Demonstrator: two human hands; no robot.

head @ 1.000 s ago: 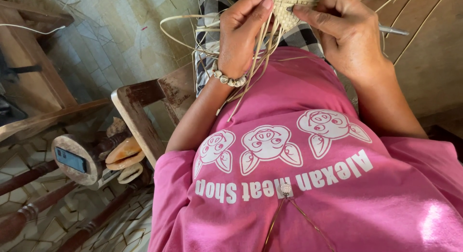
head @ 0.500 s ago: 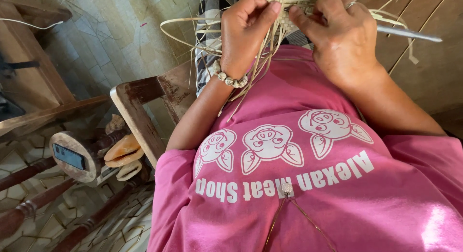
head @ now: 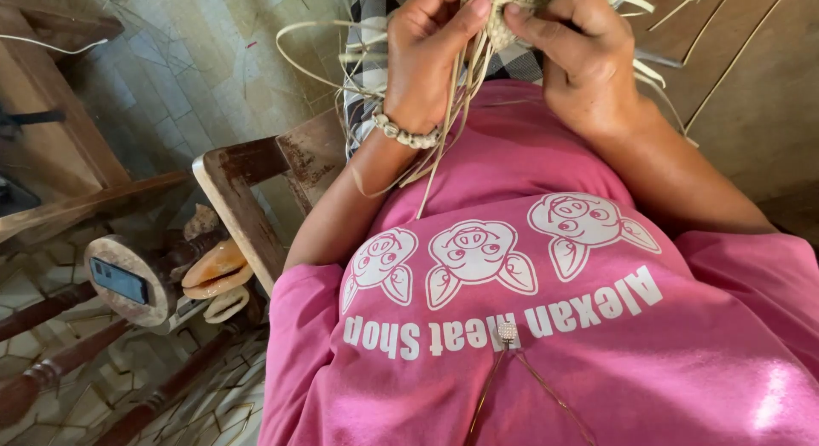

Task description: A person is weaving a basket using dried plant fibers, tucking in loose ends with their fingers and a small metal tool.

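Note:
Both hands are raised in front of my pink shirt and meet at the top edge of the view. My left hand, with a beaded bracelet on the wrist, pinches a small woven piece of pale straw with thumb and fingers. On the other side of the weave my right hand grips it, fingertips almost touching the left thumb. Loose straw strips hang from the weave over my left forearm and chest. Most of the weave is cut off by the frame.
A worn wooden chair arm juts out at my left. Below it lie a phone on a round wooden piece and tan sandals on the tiled floor. Wooden boards are at the right.
Both hands have drifted up and to the right in the view. The thin metal tool that stuck out past my right hand is now almost hidden.

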